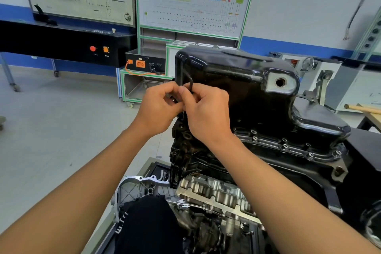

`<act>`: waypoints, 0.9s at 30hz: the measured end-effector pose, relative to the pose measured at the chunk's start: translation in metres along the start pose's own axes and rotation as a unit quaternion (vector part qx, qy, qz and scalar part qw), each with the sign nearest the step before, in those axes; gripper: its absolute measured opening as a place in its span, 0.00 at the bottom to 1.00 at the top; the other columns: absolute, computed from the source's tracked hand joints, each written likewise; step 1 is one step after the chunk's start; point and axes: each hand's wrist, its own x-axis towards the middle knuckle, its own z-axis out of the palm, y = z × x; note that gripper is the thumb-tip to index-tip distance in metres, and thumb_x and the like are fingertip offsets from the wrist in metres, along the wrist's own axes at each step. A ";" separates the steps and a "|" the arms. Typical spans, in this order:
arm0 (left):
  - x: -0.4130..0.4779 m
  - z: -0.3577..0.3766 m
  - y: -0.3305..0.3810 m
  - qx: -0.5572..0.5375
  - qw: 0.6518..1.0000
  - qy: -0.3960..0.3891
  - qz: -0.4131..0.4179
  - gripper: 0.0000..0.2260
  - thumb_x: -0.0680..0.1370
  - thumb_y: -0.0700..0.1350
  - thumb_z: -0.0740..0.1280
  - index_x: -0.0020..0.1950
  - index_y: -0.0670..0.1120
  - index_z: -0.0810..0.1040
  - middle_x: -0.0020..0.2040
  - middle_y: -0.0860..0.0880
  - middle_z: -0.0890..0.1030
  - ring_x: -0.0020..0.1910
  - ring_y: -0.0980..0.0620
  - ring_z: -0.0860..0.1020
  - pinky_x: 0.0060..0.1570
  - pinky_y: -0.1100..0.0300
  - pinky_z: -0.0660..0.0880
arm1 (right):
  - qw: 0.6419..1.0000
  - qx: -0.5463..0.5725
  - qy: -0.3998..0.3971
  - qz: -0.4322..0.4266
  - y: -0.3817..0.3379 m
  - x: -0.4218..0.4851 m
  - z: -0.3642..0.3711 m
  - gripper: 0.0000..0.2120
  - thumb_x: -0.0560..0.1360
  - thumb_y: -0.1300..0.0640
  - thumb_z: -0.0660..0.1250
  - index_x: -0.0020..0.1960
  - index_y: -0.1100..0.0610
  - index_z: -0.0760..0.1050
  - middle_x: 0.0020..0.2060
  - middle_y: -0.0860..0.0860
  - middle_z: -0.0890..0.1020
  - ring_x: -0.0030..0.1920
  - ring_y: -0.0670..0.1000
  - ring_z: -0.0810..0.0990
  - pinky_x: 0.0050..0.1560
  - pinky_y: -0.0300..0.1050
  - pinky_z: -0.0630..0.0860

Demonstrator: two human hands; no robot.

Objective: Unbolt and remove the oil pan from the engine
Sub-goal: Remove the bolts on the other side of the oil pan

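forearms [86,181] reach over engine [206,163] | oil pan [237,93] seated on top | right hand [206,113] pinches hex key [190,81] at pan's left flange | left hand [158,109] curled alongside, hold unclear | advice: seat key fully square, then turn steadily

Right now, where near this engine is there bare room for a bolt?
The top of the oil pan, left of the drain hole, is bare; so is the black surface to its right. Crowded: its left corner, where left hand and right hand meet at the hex key, and the tray below.
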 end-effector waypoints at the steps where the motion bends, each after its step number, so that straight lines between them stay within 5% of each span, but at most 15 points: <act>1: -0.001 0.001 -0.002 0.007 1.000 -0.005 -0.004 0.04 0.74 0.37 0.73 0.47 0.40 0.81 0.41 0.47 0.82 0.41 0.54 0.79 0.41 0.56 0.80 | 1.000 -0.003 -0.004 0.005 0.000 0.000 0.000 0.12 0.82 0.55 0.65 0.45 0.57 0.84 0.30 0.48 0.82 0.32 0.49 0.80 0.36 0.53 0.79; 4: -0.005 0.004 -0.010 0.040 0.998 -0.025 -0.033 0.04 0.74 0.38 0.74 0.47 0.44 0.82 0.40 0.55 0.82 0.39 0.63 0.78 0.39 0.70 0.76 | 0.999 -0.013 -0.020 0.021 0.000 0.000 0.000 0.13 0.83 0.56 0.62 0.43 0.58 0.79 0.32 0.51 0.81 0.35 0.52 0.80 0.39 0.56 0.79; 14: -0.014 0.009 -0.001 0.086 0.996 0.019 -0.030 0.06 0.75 0.41 0.73 0.50 0.42 0.85 0.41 0.50 0.84 0.38 0.58 0.80 0.37 0.67 0.77 | 0.999 0.015 -0.034 0.037 -0.010 0.002 -0.014 0.13 0.84 0.55 0.59 0.43 0.58 0.75 0.32 0.54 0.80 0.35 0.56 0.79 0.39 0.59 0.77; 19: -0.011 0.006 0.036 -0.131 0.989 0.033 -0.063 0.10 0.74 0.35 0.73 0.53 0.45 0.82 0.43 0.50 0.86 0.42 0.55 0.85 0.44 0.63 0.81 | 0.989 0.147 0.030 -0.011 -0.029 0.012 -0.052 0.16 0.83 0.56 0.62 0.43 0.66 0.77 0.27 0.55 0.77 0.27 0.49 0.75 0.30 0.44 0.73; 23: -0.006 0.017 0.078 -0.366 0.925 -0.008 -0.096 0.12 0.71 0.40 0.71 0.54 0.45 0.80 0.45 0.46 0.87 0.42 0.49 0.86 0.37 0.63 0.81 | 0.957 0.274 0.068 0.060 -0.038 0.017 -0.099 0.15 0.84 0.55 0.59 0.44 0.59 0.78 0.24 0.48 0.76 0.24 0.43 0.70 0.28 0.35 0.67; 27: -0.004 0.046 0.116 -0.484 0.867 -0.069 -0.099 0.10 0.72 0.39 0.70 0.52 0.45 0.83 0.46 0.45 0.86 0.43 0.49 0.85 0.37 0.64 0.79 | 0.918 0.352 0.105 0.147 -0.038 0.004 -0.161 0.15 0.85 0.52 0.58 0.44 0.57 0.76 0.25 0.50 0.76 0.22 0.45 0.68 0.23 0.36 0.63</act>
